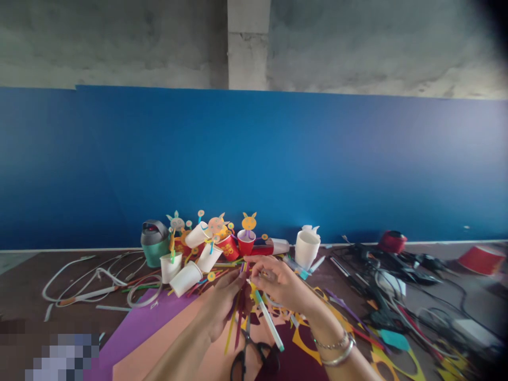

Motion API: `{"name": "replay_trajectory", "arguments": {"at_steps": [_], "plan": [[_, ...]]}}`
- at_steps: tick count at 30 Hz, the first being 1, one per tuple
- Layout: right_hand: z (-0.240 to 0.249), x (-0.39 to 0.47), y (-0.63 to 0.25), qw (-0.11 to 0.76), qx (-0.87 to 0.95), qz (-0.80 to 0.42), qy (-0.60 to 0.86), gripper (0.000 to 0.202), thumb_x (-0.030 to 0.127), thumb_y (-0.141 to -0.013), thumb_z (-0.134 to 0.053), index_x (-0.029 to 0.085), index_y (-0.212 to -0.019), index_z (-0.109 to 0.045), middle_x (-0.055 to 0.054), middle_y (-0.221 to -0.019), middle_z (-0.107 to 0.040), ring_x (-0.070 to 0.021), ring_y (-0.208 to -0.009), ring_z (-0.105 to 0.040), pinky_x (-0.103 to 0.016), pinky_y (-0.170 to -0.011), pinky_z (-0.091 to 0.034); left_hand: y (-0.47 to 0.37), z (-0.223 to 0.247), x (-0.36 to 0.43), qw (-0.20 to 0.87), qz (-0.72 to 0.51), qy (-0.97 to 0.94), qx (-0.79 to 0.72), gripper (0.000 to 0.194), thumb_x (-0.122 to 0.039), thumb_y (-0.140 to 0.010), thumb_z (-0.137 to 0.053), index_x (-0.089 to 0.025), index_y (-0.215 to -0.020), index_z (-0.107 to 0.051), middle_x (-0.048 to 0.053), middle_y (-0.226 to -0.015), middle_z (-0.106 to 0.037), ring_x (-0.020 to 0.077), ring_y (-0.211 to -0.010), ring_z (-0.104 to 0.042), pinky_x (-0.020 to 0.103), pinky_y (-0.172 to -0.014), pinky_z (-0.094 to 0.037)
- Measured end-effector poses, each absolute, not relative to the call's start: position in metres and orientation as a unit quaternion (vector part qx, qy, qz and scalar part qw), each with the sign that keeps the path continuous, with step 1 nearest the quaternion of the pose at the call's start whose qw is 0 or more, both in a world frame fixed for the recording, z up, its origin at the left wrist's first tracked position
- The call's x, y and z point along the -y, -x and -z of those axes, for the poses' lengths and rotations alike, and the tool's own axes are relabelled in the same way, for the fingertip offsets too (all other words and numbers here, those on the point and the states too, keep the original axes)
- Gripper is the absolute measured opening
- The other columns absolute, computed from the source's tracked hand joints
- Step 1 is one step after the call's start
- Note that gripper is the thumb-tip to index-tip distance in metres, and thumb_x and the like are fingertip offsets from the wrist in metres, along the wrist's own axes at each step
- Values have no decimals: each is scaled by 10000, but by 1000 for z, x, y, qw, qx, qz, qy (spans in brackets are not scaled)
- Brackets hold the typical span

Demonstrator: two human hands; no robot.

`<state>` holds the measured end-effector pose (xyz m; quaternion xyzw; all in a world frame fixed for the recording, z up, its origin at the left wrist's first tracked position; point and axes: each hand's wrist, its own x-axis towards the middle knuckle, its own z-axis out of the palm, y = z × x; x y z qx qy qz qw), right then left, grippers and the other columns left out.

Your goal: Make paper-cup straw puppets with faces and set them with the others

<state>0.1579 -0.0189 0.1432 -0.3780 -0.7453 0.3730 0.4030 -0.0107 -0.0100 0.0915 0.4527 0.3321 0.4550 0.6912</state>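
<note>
Some thin strips (238,330) sit within the curled left hand (225,299); the half-closed right hand (273,275) is near their tops, its hold indistinct; scissors (247,337) lie below.

One left hand (227,296) and one right hand (275,276) show, along with two bracelets (339,361), one pair of scissors (246,337), one green flask (154,251) and at least two paper strips (238,330). Four white cups (186,279) group at the left, with at least two red cups (246,246) among them. There are at least three paper animal heads (249,221) and three large coloured sheets (159,346).
</note>
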Motion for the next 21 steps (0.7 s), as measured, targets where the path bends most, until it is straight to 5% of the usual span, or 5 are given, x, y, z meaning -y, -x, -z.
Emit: {"name": "replay_trajectory", "arguments": {"at_steps": [21], "plan": [[-145,23,-158,378,800,-265,382,107,171,-813,-585,240,-782,-660,-40,-1133,-657,-235,-1066,-554,-408,-915,-437,6,-93,15,647,-462,-484,-366,339,-487,-832,-570,-163,-755,-509,-56,-527,-509,57,-352,-463,163,-350,-303]]}}
